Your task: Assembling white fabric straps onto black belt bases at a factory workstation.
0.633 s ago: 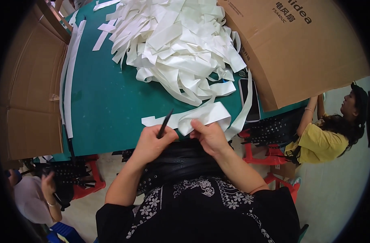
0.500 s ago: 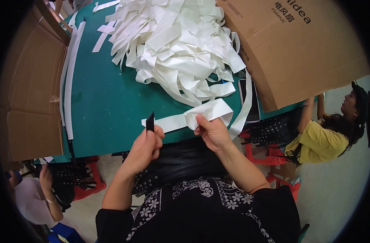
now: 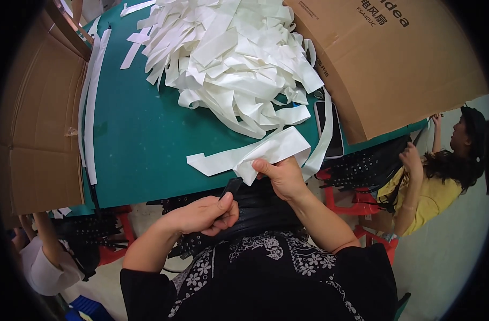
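Note:
My left hand (image 3: 204, 215) is closed around a flat black strip (image 3: 232, 188), its blunt end sticking up past the thumb. Where the rest of that strip runs is hidden by the fingers. My right hand (image 3: 281, 179) pinches a folded white fabric strip (image 3: 281, 146) between thumb and fingers at the near table edge. The strip's left end (image 3: 204, 165) lies on the green table, and its lower fold reaches close to the black strip's end. Across my lap lies a bundle of black straps (image 3: 252, 214), some with metal eyelets.
A large heap of white strips (image 3: 239, 59) covers the far middle of the green table (image 3: 132, 139). A phone (image 3: 329, 128) lies beside a big cardboard box (image 3: 394, 69) on the right. Another cardboard box (image 3: 41, 128) stands left. People sit on both sides, one in yellow (image 3: 423, 198).
My left hand has moved right and down, toward my right hand, tilting the black strip rightward. The white strip's folded part has shifted, with a corner now hanging below the right thumb.

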The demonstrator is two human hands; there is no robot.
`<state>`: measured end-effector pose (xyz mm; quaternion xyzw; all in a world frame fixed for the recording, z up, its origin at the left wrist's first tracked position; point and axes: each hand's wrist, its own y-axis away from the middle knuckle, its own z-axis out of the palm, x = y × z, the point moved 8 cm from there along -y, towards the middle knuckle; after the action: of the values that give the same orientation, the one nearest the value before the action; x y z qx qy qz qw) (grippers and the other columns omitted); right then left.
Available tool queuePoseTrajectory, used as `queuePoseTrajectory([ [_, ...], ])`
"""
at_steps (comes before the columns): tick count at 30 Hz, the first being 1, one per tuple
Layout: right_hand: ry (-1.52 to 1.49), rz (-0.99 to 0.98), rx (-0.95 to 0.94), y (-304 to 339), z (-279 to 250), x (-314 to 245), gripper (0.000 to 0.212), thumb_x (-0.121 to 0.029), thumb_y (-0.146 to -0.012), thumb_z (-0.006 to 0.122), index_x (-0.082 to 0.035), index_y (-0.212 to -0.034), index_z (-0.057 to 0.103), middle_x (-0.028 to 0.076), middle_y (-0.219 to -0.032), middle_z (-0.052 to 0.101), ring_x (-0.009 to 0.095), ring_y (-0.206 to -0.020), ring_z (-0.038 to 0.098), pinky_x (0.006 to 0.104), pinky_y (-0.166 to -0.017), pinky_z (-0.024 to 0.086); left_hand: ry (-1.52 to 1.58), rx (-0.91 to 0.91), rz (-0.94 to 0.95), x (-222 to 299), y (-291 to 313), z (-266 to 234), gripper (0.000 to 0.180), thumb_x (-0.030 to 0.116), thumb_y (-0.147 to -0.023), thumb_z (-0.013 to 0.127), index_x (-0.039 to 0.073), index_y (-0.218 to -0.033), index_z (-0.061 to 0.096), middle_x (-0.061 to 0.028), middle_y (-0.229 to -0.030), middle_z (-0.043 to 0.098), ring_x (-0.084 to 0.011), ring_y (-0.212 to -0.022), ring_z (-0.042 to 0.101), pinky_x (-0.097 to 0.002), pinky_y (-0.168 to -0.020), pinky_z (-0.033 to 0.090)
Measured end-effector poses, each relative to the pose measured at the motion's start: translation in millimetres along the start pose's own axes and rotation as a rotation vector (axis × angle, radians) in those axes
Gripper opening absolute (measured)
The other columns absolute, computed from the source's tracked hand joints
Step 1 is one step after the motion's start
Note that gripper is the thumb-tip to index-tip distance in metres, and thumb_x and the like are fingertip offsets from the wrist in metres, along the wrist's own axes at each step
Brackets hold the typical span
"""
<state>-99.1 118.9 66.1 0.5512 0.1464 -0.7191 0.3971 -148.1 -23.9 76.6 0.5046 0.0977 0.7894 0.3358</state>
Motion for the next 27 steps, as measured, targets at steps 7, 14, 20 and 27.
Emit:
queuePoseTrajectory([
  [7,0.207,0.038,-0.251,2.9,21.2,-12.4,0.025,-0.013,-0.073,0.070,-0.003,-0.090,0.056,0.003,-0.078,0.058,0.008,-0.065,0.054,0.0213,-0.056,0.045,-0.029,-0.018,-0.184,-7.8,-0.8,-3.7,0.049,0.048,-0.088,0.041,0.004,-0.068,0.047,0.0023,-0.055,0.035,-0.0046,-0.040,0.030,-0.0185,-0.036,0.022],
  [14,0.143,0.131,-0.363,6.9,38.7,1.1,0.020,-0.010,-0.075,0.067,-0.002,-0.089,0.057,0.003,-0.078,0.059,0.008,-0.061,0.053,0.0206,-0.053,0.044,0.312,-0.061,-0.068,7.3,-21.0,-13.2,0.034,0.022,-0.076,0.067,0.002,-0.095,0.047,-0.0027,-0.072,0.046,-0.0062,-0.043,0.039,-0.0200,-0.033,0.026],
  [20,0.107,0.115,-0.108,-13.1,2.0,-7.9,0.016,-0.011,-0.077,0.064,-0.002,-0.090,0.059,0.004,-0.078,0.060,0.009,-0.062,0.054,0.0214,-0.053,0.045,-0.266,0.283,0.240,1.5,22.8,-57.7,0.028,0.024,-0.087,0.051,-0.001,-0.097,0.052,-0.0047,-0.073,0.056,-0.0117,-0.060,0.055,-0.0234,-0.060,0.047],
  [27,-0.021,0.232,-0.232,13.1,54.2,25.0,0.018,-0.012,-0.078,0.064,-0.001,-0.091,0.059,0.004,-0.083,0.061,0.009,-0.065,0.055,0.0208,-0.055,0.046,0.025,0.310,-0.030,5.2,54.7,-44.5,0.026,0.021,-0.089,0.047,-0.003,-0.085,0.056,-0.0038,-0.055,0.053,-0.0105,-0.042,0.050,-0.0232,-0.043,0.044],
])
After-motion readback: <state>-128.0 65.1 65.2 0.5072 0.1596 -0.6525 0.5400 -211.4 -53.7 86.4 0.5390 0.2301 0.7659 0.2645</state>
